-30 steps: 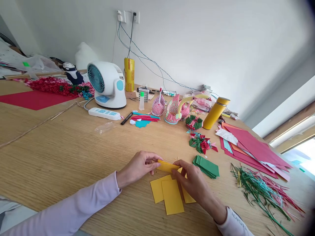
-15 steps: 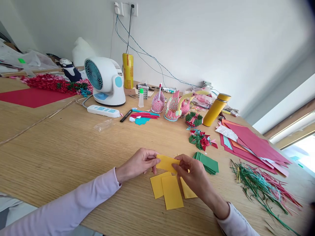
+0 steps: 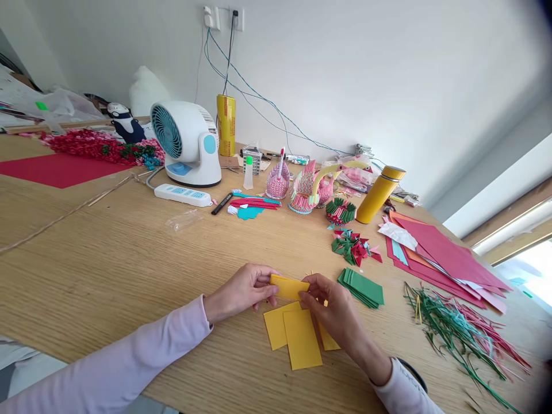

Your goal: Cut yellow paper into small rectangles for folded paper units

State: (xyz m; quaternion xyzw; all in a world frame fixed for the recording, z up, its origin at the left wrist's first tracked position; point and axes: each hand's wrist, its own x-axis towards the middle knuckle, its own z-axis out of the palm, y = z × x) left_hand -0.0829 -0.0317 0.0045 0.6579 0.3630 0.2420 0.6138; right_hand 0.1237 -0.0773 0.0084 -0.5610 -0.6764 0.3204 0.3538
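Between my two hands a yellow sheet of paper (image 3: pixel 290 286) is held up above the table, looking like a narrow strip with a fold along its upper edge. My left hand (image 3: pixel 250 286) pinches its left end. On the other end, the thumb and fingers of my right hand (image 3: pixel 330 299) are closed. Just below lie several flat yellow paper rectangles (image 3: pixel 302 339), partly overlapping; one is partly hidden by my right hand. A fanned stack of green paper pieces (image 3: pixel 361 286) rests to the right of my right hand.
Folded red and green paper pieces (image 3: pixel 354 246) lie beyond the green stack. Thin paper strips (image 3: pixel 461 328) and red sheets (image 3: pixel 448 247) are at the right. Farther back stand a yellow bottle (image 3: pixel 379 195), paper swans (image 3: pixel 304 190), a white fan (image 3: pixel 190 144) and a power strip (image 3: pixel 183 195).
The held yellow paper now looks narrower and sits slightly further left. My right hand has shifted a little left with it, and a dark curved edge now shows beside my right sleeve.
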